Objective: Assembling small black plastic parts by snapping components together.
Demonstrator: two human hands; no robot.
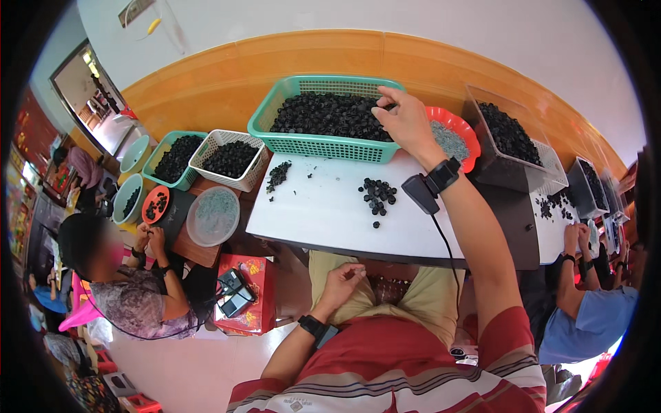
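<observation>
My right hand hangs over the right end of a large green basket heaped with small black parts. Its fingers are curled toward the thumb; anything between them is too small to make out. Low over my lap, in front of the table edge, my left hand has its thumb and fingers pressed together, and what they hold cannot be made out. On the white tabletop lie a loose pile of black caps and a smaller cluster of black bits.
A red scalloped dish of small greyish pieces stands right of the basket, beside a clear bin of black parts. At left are a white basket and a round tub. Co-workers sit either side. A cable runs from my right wrist.
</observation>
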